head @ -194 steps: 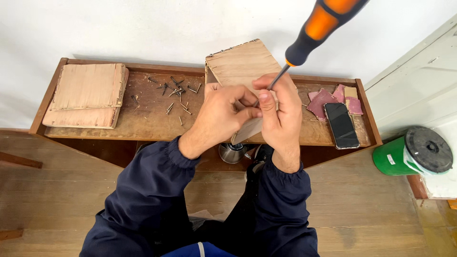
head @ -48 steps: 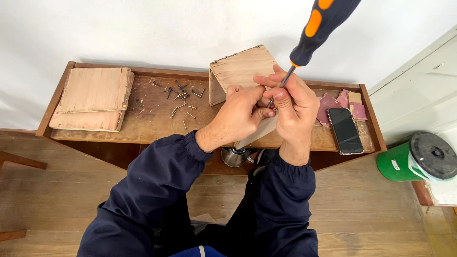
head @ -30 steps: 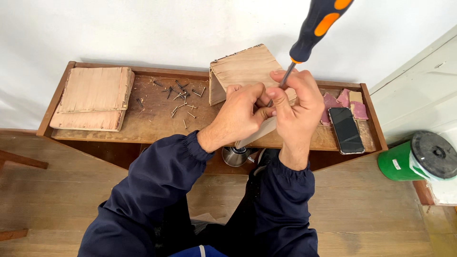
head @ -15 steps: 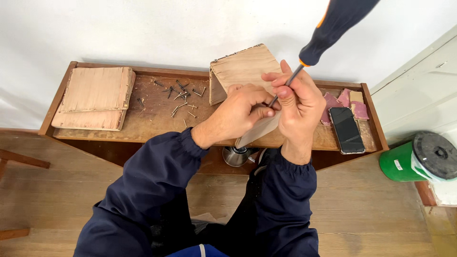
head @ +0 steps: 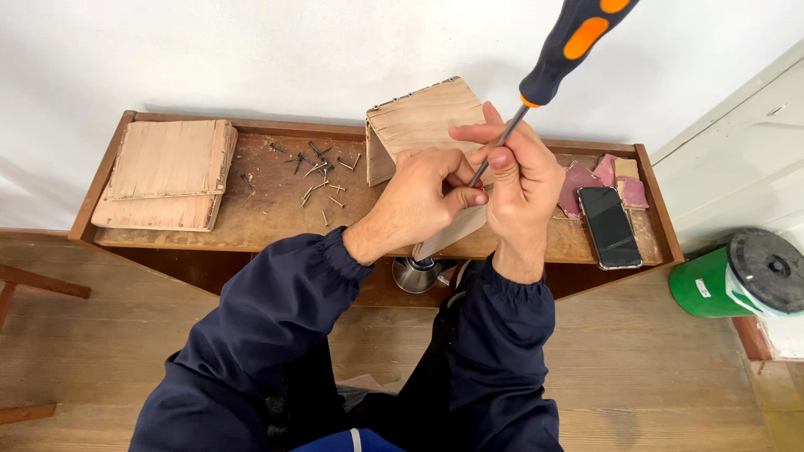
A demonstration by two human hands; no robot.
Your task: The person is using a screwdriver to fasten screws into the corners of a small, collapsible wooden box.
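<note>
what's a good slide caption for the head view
Both hands steady a black-and-orange screwdriver against a plywood box over a wooden bench strewn with loose screws.

A low wooden bench with a raised rim is set against a white wall. At its left end two flat wooden panels are stacked, slightly askew. Dark screws are scattered loosely over the middle of the benchtop. At the right end a black phone is laid screen up, partly upon pink and tan pieces of sandpaper. A small metal cup is seen under the front edge of the bench. A green canister with a black lid is placed on its side on the plank floor, well right of the bench.
</note>
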